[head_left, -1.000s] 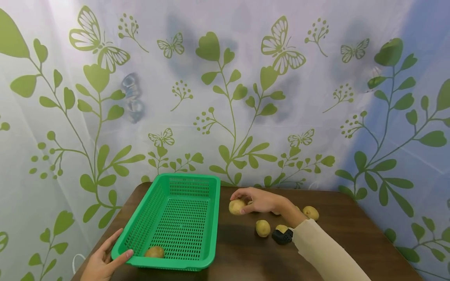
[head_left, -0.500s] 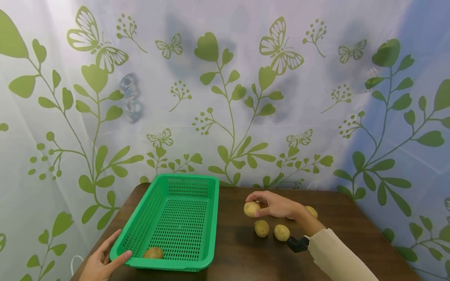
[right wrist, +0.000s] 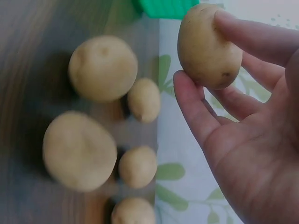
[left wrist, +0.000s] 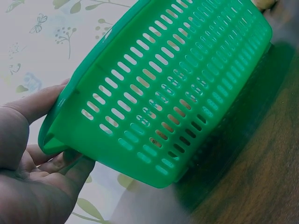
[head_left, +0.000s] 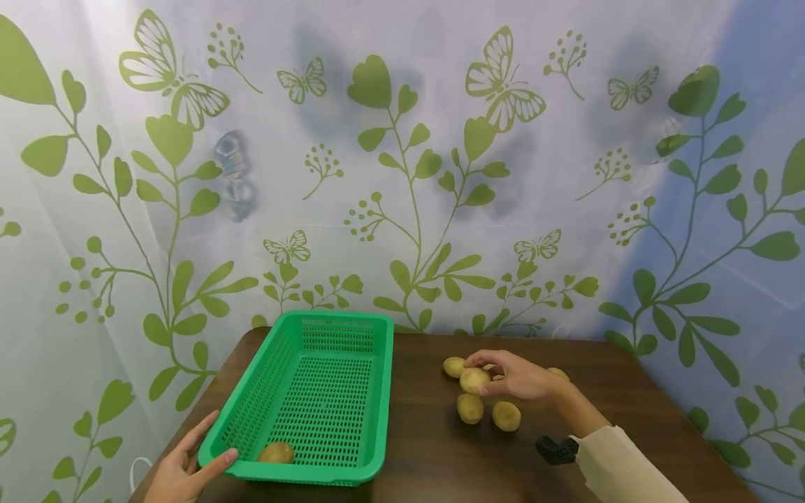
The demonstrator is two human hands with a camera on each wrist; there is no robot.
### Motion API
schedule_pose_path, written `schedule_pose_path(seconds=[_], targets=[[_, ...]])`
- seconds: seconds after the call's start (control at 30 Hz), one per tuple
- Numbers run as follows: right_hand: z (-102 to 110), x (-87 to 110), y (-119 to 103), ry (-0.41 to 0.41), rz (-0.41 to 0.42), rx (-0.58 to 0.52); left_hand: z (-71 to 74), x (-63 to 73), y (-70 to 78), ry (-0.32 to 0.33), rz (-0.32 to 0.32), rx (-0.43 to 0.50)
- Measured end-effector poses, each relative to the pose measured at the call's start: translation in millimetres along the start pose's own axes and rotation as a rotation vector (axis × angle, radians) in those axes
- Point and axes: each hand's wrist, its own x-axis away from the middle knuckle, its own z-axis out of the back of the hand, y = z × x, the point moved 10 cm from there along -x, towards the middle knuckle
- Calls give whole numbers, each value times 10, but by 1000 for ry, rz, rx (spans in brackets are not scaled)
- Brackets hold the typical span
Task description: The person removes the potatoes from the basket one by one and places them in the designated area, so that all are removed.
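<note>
My left hand (head_left: 189, 461) grips the near left corner of a green plastic basket (head_left: 381, 391), thumb over the rim. In the left wrist view the fingers curl under the rim beside the slotted wall (left wrist: 154, 84). One potato (head_left: 277, 453) lies inside at the basket's near end. To the right of the basket, my right hand (head_left: 518, 375) pinches another potato (head_left: 474, 381) between thumb and fingers. In the right wrist view this potato (right wrist: 205, 51) is held above the tabletop. Just below it in the head view sit two potatoes, one left (head_left: 470, 409) and one right (head_left: 506, 416).
More potatoes lie around the right hand, one at the far left (head_left: 454, 367) and one partly behind the wrist (head_left: 558, 374). All stand on a dark brown wooden table (head_left: 428, 454). A leaf-patterned curtain (head_left: 402, 175) hangs right behind the table's back edge.
My right hand has moved right, away from the basket, with the potato still in its fingers. A potato on the table at its left has come into sight. The left hand stays put.
</note>
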Motion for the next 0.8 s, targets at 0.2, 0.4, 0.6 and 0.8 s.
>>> schedule_pose_path(seconds=[0.2,0.4,0.6,0.8], targets=[[64,197,176,13,-8,-31,13,-7,-14,-10,5,-12],[140,406,397,75,-33,-57,16,-8,-13,-8,11,-18],[185,616,618,120,-83,-85,8,-10,-15,-5,31,-3],[285,857,813,202,-122,-29,-9,-20,-24,-8,30,4]])
